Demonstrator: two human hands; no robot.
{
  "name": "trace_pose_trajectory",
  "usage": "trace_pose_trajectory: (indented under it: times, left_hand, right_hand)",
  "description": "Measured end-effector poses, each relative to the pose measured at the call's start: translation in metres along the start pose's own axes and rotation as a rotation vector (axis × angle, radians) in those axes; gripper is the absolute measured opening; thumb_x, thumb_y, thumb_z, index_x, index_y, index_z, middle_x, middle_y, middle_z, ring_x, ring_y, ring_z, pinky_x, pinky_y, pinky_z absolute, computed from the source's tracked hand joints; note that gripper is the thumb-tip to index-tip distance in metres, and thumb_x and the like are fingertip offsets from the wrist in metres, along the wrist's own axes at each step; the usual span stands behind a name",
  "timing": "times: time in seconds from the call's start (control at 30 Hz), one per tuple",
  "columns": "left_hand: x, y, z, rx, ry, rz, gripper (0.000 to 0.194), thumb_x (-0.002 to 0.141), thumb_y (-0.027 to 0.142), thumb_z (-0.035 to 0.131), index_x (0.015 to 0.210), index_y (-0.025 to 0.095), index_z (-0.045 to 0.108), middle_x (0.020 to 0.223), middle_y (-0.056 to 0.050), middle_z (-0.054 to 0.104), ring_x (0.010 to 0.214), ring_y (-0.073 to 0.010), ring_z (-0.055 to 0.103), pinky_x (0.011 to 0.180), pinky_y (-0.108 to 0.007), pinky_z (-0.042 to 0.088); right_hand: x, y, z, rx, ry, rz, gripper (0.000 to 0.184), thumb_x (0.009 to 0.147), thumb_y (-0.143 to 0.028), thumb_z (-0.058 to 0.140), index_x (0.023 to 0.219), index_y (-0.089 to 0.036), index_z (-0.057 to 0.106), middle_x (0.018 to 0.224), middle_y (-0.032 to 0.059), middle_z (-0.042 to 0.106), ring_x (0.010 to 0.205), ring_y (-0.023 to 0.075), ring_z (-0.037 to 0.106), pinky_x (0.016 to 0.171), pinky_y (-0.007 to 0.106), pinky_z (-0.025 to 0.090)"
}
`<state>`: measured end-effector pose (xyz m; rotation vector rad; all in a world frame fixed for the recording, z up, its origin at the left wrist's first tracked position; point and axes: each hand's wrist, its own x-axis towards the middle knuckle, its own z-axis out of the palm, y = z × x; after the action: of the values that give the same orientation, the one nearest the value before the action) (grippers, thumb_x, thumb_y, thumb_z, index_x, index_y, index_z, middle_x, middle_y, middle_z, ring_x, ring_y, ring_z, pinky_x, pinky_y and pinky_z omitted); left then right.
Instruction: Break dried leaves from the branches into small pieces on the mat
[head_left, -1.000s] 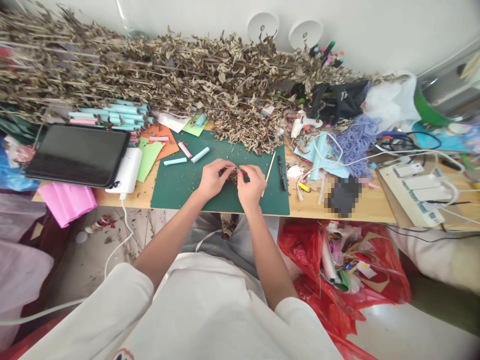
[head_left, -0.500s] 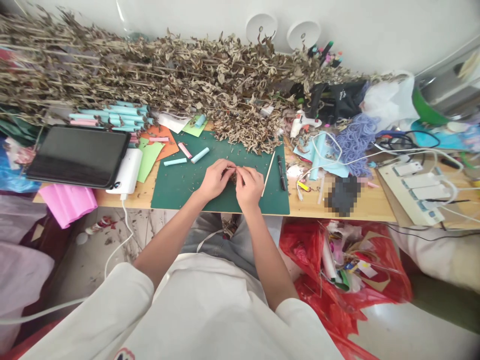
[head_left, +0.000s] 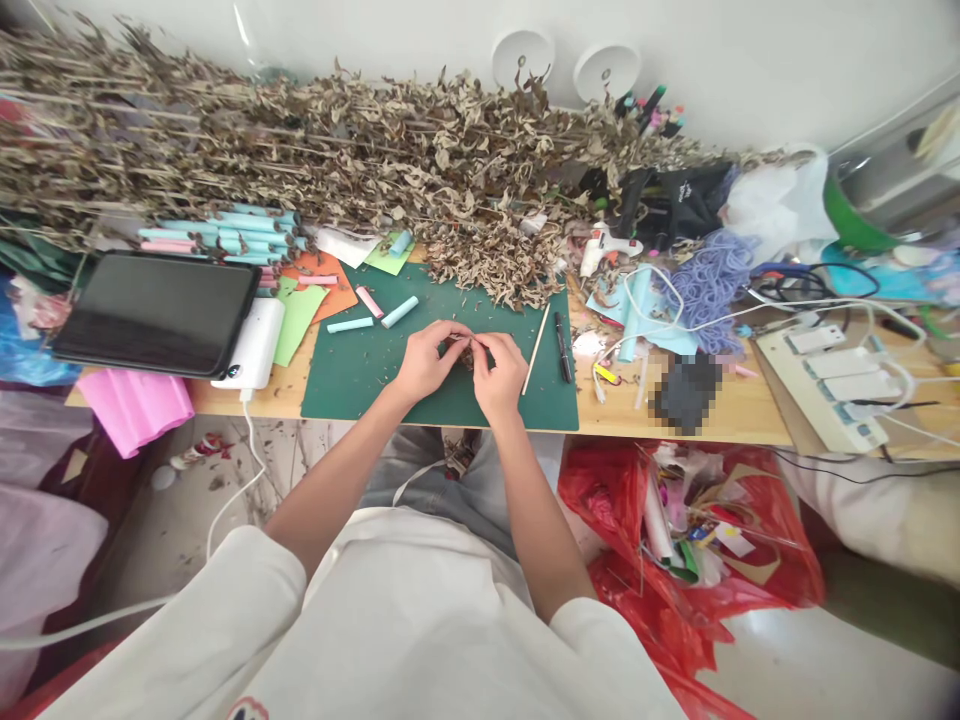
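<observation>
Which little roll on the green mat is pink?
The middle roll, counting left to right. The other two rolls on the mat are blue.

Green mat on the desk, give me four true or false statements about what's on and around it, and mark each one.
1. The left hand and right hand are close together over the green mat. True.
2. The black pen lies left of the wooden stick. False: the pen lies right of the stick.
3. Two blue rolls and a pink roll lie on the mat. True.
4. The glue gun lies on the mat. False: the glue gun is off the mat, to its right.
</observation>
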<state>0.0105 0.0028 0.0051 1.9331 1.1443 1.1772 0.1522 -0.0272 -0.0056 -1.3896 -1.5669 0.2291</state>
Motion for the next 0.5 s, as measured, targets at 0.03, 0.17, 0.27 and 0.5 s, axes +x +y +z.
trace_pose_trajectory:
  times: [0.03, 0.17, 0.27, 0.5]
  left_hand:
    - [0.0, -0.0005, 0.0002, 0.004, -0.003, -0.001, 0.014, 0.091, 0.024, 0.059, 0.098, 0.018, 0.069, 0.094, -0.005, 0.072, 0.078, -0.0138, 0.068, 0.078, -0.027, 0.054]
    - [0.0003, -0.0018, 0.0012, 0.004, -0.007, -0.008, 0.013, 0.09, 0.024, 0.061, 0.094, 0.017, 0.07, 0.092, -0.006, 0.073, 0.076, -0.0138, 0.067, 0.076, -0.026, 0.054]
    - [0.0005, -0.0016, 0.0019, -0.007, 0.003, -0.005, 0.01, 0.087, 0.022, 0.063, 0.091, 0.017, 0.071, 0.09, -0.006, 0.073, 0.076, -0.0138, 0.067, 0.073, -0.026, 0.054]
    - [0.0004, 0.0008, 0.003, 0.028, 0.023, 0.032, 0.007, 0.085, 0.018, 0.065, 0.088, 0.018, 0.072, 0.086, -0.004, 0.074, 0.077, -0.0142, 0.067, 0.072, -0.025, 0.054]
  right_hand:
    - [0.0001, -0.0003, -0.0002, -0.011, 0.001, 0.001, 0.023, 0.097, -0.03, 0.048, 0.095, -0.021, 0.069, 0.093, 0.0075, 0.071, 0.09, 0.0189, 0.066, 0.085, 0.035, 0.051]
    - [-0.0008, -0.0012, 0.0005, -0.073, 0.018, -0.01, 0.02, 0.095, -0.027, 0.05, 0.091, -0.021, 0.069, 0.09, 0.0071, 0.072, 0.088, 0.019, 0.066, 0.084, 0.034, 0.049]
    - [-0.0027, -0.0022, 0.0022, -0.15, 0.024, -0.023, 0.017, 0.093, -0.025, 0.052, 0.088, -0.021, 0.068, 0.089, 0.0061, 0.072, 0.087, 0.019, 0.066, 0.084, 0.034, 0.046]
    - [-0.0064, -0.0096, 0.0034, -0.267, 0.015, 0.004, 0.011, 0.09, -0.02, 0.053, 0.086, -0.02, 0.064, 0.088, 0.0051, 0.071, 0.089, 0.0187, 0.065, 0.085, 0.035, 0.04]
